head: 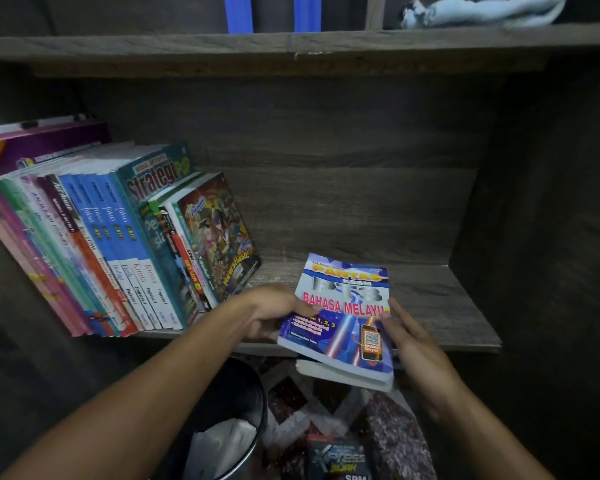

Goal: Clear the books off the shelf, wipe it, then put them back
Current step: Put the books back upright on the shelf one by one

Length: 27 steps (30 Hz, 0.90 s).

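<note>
A blue "Bahasa Melayu" book lies flat on top of another book at the front edge of the grey wooden shelf, partly overhanging it. My left hand grips the book's left edge, thumb on the cover. My right hand touches its right edge with straight fingers. A row of books leans to the left on the left part of the shelf, ending with a "Newsflash!" comic.
A pale blue cloth lies on the upper shelf at the right. Below, a black bin with white paper stands on a patterned floor, beside a dark "Xpress" book. The shelf's dark side wall rises at the right.
</note>
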### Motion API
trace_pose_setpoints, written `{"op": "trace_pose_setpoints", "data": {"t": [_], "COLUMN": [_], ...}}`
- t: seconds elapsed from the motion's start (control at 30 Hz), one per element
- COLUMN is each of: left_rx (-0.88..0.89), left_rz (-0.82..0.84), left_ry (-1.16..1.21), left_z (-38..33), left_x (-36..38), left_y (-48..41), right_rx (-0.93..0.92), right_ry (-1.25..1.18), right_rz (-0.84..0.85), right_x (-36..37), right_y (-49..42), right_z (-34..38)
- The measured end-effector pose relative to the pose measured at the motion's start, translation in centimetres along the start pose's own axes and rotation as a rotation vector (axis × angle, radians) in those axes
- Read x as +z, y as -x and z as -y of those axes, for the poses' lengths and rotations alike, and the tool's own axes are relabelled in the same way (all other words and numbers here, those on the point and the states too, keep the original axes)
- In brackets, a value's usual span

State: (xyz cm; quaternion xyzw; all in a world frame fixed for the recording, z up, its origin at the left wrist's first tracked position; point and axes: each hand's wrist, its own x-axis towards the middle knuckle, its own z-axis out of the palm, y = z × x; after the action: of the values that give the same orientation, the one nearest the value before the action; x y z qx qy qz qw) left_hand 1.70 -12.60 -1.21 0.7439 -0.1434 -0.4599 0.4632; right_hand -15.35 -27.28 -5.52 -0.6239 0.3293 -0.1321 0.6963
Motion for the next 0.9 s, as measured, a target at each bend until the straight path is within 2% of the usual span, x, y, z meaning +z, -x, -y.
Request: {"op": "trace_pose_setpoints", "data": {"t": [0.2,0.43,0.6,0.73,0.9], "left_rx": [-0.009,0.016,0.162,0.351,0.564], "left_rz": [0.004,0.084,0.132,-0.012,-0.470], "left_ry": [0.088,0.175,0.299,0.367,0.445], "left_z": [-0.2,-0.8,-1.6,-1.8,-1.0], "left_x": [-0.4,-0.2,-0.5,-1.9,-3.4], "left_y": [0.3,1.4,2.6,3.7,3.7], "right_rx": [0.010,0.028,0.024,-0.040,-0.045], "right_ry": [0.039,0.007,0.048,0.111,0.103], "right_rz": [-0.023,0.000,0.054,0.048,0.025], "right_x": [-0.3,-0.3,-0.3,-0.2,0.0], "right_y": [-0.3,-0.4,0.3,0.1,0.0], "right_z": [0.0,-0.1,0.2,-0.3,-0.2]}}
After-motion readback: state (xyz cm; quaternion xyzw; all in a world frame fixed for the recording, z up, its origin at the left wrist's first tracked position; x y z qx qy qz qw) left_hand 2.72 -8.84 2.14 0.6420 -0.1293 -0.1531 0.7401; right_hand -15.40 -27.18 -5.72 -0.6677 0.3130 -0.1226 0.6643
